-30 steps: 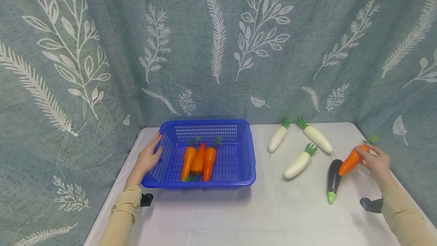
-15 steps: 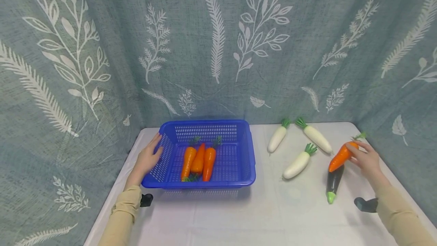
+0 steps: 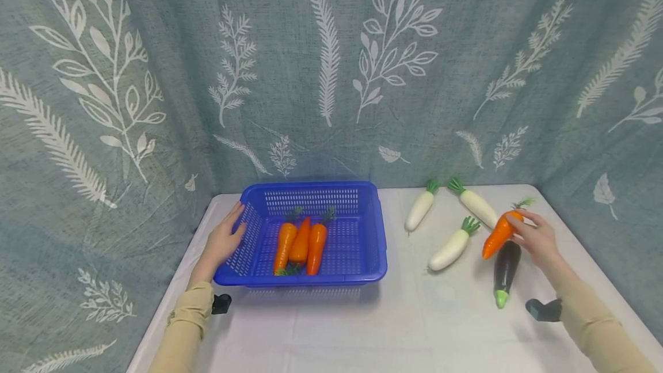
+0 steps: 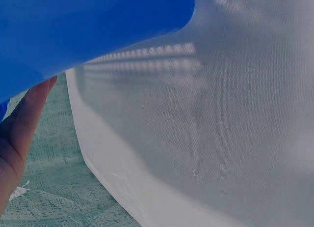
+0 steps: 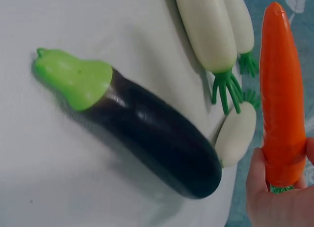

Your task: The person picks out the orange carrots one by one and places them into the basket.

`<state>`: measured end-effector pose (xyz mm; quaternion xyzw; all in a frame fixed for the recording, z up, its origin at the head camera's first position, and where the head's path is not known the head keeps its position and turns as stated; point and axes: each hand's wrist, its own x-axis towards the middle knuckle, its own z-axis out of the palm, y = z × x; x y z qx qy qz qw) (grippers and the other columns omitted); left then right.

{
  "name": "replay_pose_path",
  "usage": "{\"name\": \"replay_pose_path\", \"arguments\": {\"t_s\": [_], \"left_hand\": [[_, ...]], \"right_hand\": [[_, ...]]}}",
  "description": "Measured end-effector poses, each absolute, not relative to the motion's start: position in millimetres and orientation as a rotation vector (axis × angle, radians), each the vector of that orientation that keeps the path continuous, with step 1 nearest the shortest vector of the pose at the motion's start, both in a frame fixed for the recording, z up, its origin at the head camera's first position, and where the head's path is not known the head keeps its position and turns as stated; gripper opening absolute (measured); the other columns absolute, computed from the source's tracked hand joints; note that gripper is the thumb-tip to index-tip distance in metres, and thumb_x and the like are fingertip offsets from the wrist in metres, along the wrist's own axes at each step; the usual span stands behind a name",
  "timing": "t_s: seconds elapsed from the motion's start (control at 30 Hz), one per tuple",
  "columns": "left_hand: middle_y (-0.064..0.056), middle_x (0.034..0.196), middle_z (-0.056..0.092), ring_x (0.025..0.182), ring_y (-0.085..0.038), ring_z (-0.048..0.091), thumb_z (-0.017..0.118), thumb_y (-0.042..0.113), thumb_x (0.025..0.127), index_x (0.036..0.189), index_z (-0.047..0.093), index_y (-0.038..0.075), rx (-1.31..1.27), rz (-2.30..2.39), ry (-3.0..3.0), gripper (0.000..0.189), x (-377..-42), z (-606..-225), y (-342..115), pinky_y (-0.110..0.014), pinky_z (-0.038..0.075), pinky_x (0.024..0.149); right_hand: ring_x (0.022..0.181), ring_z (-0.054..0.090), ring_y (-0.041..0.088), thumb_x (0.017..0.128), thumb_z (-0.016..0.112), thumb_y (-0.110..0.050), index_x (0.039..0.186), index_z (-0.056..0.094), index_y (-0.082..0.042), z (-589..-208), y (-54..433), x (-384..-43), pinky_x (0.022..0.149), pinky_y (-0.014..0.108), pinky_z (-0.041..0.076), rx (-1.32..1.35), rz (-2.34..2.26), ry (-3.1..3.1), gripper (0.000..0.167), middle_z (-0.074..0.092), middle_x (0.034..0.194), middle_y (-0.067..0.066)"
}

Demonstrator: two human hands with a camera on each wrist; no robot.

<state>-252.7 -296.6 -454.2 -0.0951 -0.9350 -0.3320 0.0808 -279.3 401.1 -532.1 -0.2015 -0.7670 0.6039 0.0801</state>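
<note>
My right hand (image 3: 536,238) pinches a carrot (image 3: 500,236) near its leafy top, holding it above the table with the tip pointing down and left. Just below it lies a dark eggplant (image 3: 507,266) with a green cap, its upper end overlapped by the carrot and hand in the head view. The right wrist view shows the same carrot (image 5: 283,94) between thumb and fingers. My left hand (image 3: 224,242) rests with extended fingers against the left side of a blue plastic basket (image 3: 362,278). Three carrots (image 3: 300,243) lie together inside that basket.
Three white radishes with green tops lie between basket and eggplant: one at the back (image 3: 420,210), one further right (image 3: 479,208), one nearer (image 3: 449,250). A white cloth covers the table (image 3: 393,327). A patterned green curtain (image 3: 290,73) hangs behind and at both sides.
My right hand has carried the carrot leftward, from beside the eggplant to over and past its upper end. The left hand and the basket have stayed in place.
</note>
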Motion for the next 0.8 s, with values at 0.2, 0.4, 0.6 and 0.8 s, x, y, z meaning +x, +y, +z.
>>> {"name": "replay_pose_path", "arguments": {"t_s": [0.2,0.4,0.6,0.8], "left_hand": [[-0.025,0.155,0.025,0.139,-0.047,0.027,0.044,0.008,0.101,0.146,0.032,-0.01,-0.283,-0.992,-2.789,0.05,-252.4,-453.4,-295.3,-0.06,0.023,0.111],[-0.025,0.155,0.025,0.139,-0.047,0.027,0.043,0.007,0.101,0.147,0.032,-0.01,-0.272,-0.986,-2.801,0.05,-250.9,-452.0,-295.0,-0.059,0.023,0.112],[-0.025,0.155,0.024,0.138,-0.047,0.027,0.044,0.008,0.101,0.147,0.031,-0.01,-0.269,-0.983,-2.815,0.05,-249.0,-450.3,-294.5,-0.059,0.023,0.111],[-0.025,0.155,0.025,0.138,-0.047,0.027,0.043,0.007,0.101,0.147,0.032,-0.01,-0.271,-0.977,-2.811,0.05,-248.5,-449.4,-293.8,-0.06,0.024,0.111]], "right_hand": [[0.087,0.053,0.003,0.089,0.068,-0.046,0.151,0.032,-0.006,-518.6,380.4,-277.7,0.069,0.015,0.055,-0.578,1.918,-2.25,0.082,0.038,0.138,0.018],[0.086,0.055,0.002,0.09,0.068,-0.04,0.149,0.035,-0.006,-482.2,345.2,-261.4,0.071,0.016,0.055,-0.544,2.035,-2.196,0.075,0.044,0.127,0.012],[0.081,0.056,0.001,0.095,0.064,-0.029,0.149,0.032,0.0,-446.1,308.6,-246.8,0.075,0.019,0.056,-0.517,2.082,-2.19,0.069,0.046,0.125,0.015],[0.083,0.054,-0.002,0.098,0.059,-0.026,0.152,0.026,0.0,-432.2,288.9,-242.8,0.082,0.02,0.054,-0.494,2.152,-2.21,0.068,0.042,0.128,0.011]]}}
